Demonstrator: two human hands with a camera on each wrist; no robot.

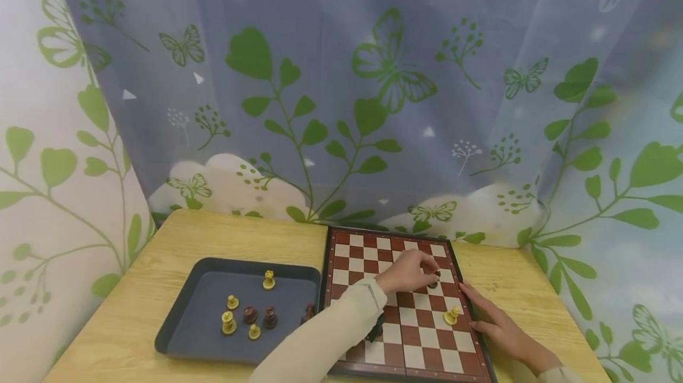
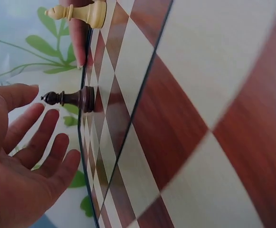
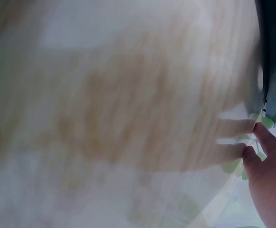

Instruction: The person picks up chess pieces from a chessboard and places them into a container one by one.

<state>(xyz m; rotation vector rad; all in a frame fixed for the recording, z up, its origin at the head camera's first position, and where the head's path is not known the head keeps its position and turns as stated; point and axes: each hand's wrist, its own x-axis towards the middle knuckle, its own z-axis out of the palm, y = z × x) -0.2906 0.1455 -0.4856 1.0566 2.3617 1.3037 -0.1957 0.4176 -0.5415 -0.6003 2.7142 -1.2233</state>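
Note:
A dark brown chess bishop (image 2: 71, 99) stands upright on the far right part of the chessboard (image 1: 421, 332). My left hand (image 1: 408, 271) is over the board around that bishop. In the left wrist view, the thumb and index fingertips of the left hand (image 2: 33, 161) are close to the bishop's head, with the fingers spread and a small gap showing. Nearer the right front stands a cream bishop (image 1: 452, 315). My right hand (image 1: 496, 324) rests along the board's right edge, fingers extended and touching it.
To the left of the board sits a dark blue-grey tray (image 1: 205, 288). It holds several pieces, including a yellow rook (image 1: 228, 324), a dark rook (image 1: 270, 316) and a yellow pawn (image 1: 254, 331). A patterned curtain (image 1: 341, 104) hangs behind the wooden table (image 1: 240, 235).

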